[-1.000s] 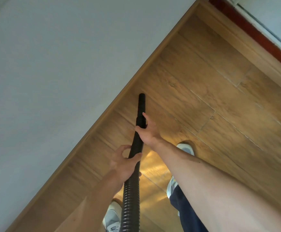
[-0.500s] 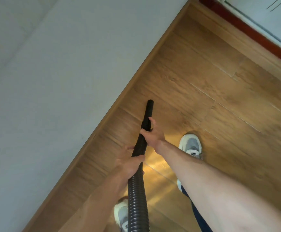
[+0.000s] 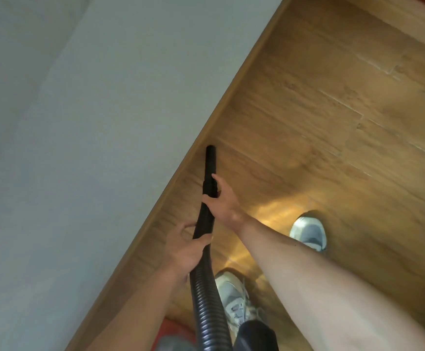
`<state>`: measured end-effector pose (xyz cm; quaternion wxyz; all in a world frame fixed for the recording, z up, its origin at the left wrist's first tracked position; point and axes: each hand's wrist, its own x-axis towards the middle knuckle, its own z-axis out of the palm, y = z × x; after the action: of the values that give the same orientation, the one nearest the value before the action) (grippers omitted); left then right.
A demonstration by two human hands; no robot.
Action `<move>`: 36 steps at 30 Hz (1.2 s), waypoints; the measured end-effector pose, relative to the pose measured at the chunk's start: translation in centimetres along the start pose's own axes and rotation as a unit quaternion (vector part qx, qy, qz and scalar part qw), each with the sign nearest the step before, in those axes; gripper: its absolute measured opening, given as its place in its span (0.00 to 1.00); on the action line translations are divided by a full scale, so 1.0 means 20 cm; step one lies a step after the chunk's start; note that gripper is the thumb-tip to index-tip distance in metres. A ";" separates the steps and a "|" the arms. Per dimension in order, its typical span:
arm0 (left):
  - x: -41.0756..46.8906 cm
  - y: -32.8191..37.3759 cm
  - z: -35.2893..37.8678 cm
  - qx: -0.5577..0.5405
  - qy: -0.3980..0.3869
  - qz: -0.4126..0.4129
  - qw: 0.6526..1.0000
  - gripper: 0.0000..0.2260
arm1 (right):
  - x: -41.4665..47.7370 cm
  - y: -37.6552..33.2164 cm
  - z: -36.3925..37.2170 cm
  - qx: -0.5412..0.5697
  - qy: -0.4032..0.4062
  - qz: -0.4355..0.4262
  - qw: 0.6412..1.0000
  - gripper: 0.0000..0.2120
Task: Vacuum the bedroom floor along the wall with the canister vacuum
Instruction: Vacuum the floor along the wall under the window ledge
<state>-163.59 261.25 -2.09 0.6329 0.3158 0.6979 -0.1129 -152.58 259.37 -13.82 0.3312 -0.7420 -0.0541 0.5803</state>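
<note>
Vacuum hose (image 3: 207, 295) (black, ribbed), left hand (image 3: 186, 252) and right hand (image 3: 222, 201) fingers wrapped around it, wood-grain floor (image 3: 320, 127).

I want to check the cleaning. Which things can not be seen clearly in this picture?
- Nozzle tip, head view: seen from above, so its contact with the floor is not visible.
- Hose: cut off by the bottom edge; the canister cannot be identified.
- Left hand and right hand: they cover parts of the tube.
- Dust on the floor: blurred, too small.
</note>
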 end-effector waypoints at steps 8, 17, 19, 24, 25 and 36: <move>-0.08 -0.22 0.16 0.040 -0.014 0.010 0.999 0.15 | -0.17 0.22 -0.18 0.018 0.049 0.052 0.997 0.33; -0.12 -0.40 0.09 0.042 0.007 0.050 0.998 0.15 | -0.27 0.24 -0.11 -0.020 0.047 0.085 0.995 0.34; -0.11 -0.43 0.02 0.039 0.023 0.059 0.997 0.15 | -0.25 0.21 -0.02 -0.033 0.032 0.066 0.997 0.34; -0.10 -0.48 -0.11 0.029 0.067 0.076 0.994 0.17 | -0.22 0.17 0.20 -0.049 -0.030 0.030 0.998 0.33; -0.09 -0.49 -0.12 0.025 0.074 0.081 0.994 0.17 | -0.22 0.16 0.23 -0.048 -0.040 0.027 0.998 0.33; -0.07 -0.60 -0.01 0.026 0.119 0.094 0.988 0.16 | -0.35 0.26 0.13 -0.044 -0.067 0.063 0.995 0.37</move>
<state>-170.73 251.69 -3.59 0.5449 0.4076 0.7321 -0.0326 -158.67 253.17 -11.24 0.2572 -0.7168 -0.0550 0.6457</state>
